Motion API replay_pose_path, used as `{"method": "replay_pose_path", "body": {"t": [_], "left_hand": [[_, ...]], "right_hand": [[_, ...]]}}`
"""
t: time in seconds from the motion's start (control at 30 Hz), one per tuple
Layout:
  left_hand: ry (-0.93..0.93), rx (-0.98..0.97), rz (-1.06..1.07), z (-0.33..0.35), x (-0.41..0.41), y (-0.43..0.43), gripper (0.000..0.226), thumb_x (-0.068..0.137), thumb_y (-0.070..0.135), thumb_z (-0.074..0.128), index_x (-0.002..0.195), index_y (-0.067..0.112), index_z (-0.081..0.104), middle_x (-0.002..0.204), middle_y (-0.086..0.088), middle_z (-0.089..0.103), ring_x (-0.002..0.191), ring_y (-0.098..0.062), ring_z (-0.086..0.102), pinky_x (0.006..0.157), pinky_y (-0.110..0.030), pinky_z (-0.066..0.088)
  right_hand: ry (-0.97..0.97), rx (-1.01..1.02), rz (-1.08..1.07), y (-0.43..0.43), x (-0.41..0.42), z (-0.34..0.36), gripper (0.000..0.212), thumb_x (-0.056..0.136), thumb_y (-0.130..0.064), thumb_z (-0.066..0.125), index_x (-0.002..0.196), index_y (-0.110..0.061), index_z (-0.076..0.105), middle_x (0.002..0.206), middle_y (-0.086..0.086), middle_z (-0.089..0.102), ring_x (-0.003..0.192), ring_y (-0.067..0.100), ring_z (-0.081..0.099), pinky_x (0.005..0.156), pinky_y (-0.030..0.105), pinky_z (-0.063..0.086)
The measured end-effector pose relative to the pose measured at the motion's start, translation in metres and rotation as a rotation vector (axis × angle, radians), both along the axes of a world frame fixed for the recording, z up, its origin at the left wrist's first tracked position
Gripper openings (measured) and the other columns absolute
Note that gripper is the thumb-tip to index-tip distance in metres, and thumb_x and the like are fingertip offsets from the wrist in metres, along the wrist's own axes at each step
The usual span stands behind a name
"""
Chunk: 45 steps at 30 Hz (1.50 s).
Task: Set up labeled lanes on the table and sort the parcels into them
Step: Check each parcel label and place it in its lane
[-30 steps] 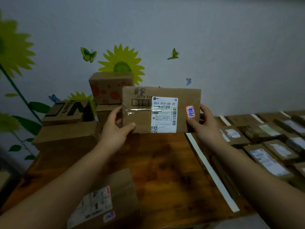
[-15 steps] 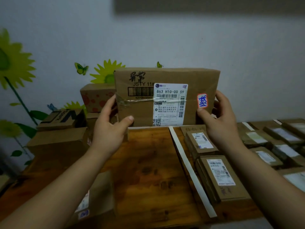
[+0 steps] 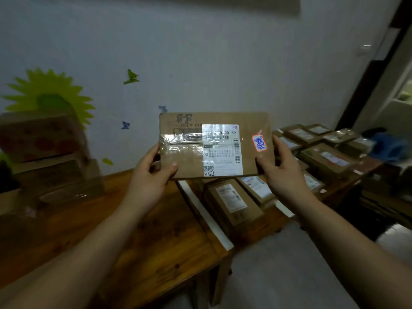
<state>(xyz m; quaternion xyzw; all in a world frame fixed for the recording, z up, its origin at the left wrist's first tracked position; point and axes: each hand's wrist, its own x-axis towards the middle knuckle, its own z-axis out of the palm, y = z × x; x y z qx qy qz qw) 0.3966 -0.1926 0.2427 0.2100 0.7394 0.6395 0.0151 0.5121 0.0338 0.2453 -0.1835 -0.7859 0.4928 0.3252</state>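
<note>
Parcels point(image 3: 231, 204) are laid flat in rows on the right part of a long wooden tabletop point(image 3: 133, 230). One more, the held parcel point(image 3: 191, 162), is raised upright in the air above the middle of the tabletop, with its labelled face turned to the camera. It is gripped at both lower corners. The left hand point(image 3: 147, 181) is curled round the left corner and the right hand point(image 3: 283, 172) round the right, each thumb pressed on the front. A white shipping label point(image 3: 223, 150) and a red-bordered sticker point(image 3: 259, 142) with blue handwriting are carried on that face.

The tabletop is set against a pale wall point(image 3: 200, 52), on which a green sunflower decal point(image 3: 49, 94) and small butterfly decals point(image 3: 131, 76) are stuck. A grey floor point(image 3: 278, 275) is seen below the front edge, and a dark door frame point(image 3: 367, 74) closes the room at the right.

The stacked boxes point(image 3: 44, 152) at the left are smeared by blur. Part of the label's print is lost under glare from clear tape. A blue object point(image 3: 390, 146) at the far right cannot be identified. Both forearms are cut off by the lower edge.

Two hands and one held parcel are counted, along with two white tape strips point(image 3: 207, 217) and three butterfly decals. At least eight flat parcels are made out, though no exact total can be given because of overlap and blur.
</note>
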Motion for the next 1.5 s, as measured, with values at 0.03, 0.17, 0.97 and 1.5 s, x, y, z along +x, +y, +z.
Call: {"method": "replay_pose_path", "body": {"t": [0.03,0.17,0.97,1.5], "left_hand": [[-0.013,-0.006,-0.03,-0.001,0.007,0.016,0.053,0.092,0.016,0.056,0.14,0.031,0.039,0.11,0.013,0.056,0.1,-0.008,0.056,0.076,-0.02,0.049],[-0.03,-0.06,-0.139,0.0,0.031,0.089,0.054,0.091,0.021,0.057,0.141,0.032,0.038,0.117,0.007,0.054,0.105,-0.012,0.056,0.075,-0.022,0.05],[-0.16,-0.428,-0.569,-0.049,0.158,0.604,0.057,0.094,0.039,0.05,0.146,0.033,0.028,0.133,0.006,0.047,0.105,-0.017,0.051,0.084,-0.033,0.048],[-0.249,-0.492,-0.642,-0.074,0.095,0.908,0.052,0.096,0.03,0.05,0.144,0.024,0.031,0.129,0.002,0.049,0.083,-0.002,0.048,0.064,-0.019,0.041]], "right_hand": [[-0.004,0.0,-0.031,0.013,0.012,-0.001,0.042,0.092,-0.033,0.057,0.126,-0.051,0.042,0.109,-0.028,0.058,0.098,-0.002,0.06,0.087,0.031,0.052],[-0.011,-0.025,-0.148,0.074,0.065,-0.002,0.041,0.093,-0.03,0.057,0.13,-0.046,0.045,0.114,-0.023,0.058,0.102,-0.002,0.057,0.092,0.032,0.05],[-0.261,-0.185,-0.583,0.513,0.265,-0.062,0.066,0.095,-0.032,0.054,0.151,-0.031,0.018,0.15,0.001,0.035,0.118,0.012,0.043,0.085,0.026,0.039],[-0.471,-0.243,-0.576,0.819,0.201,-0.07,0.065,0.097,-0.034,0.048,0.152,-0.034,0.012,0.153,0.004,0.029,0.121,0.025,0.047,0.055,0.018,0.039]]}}
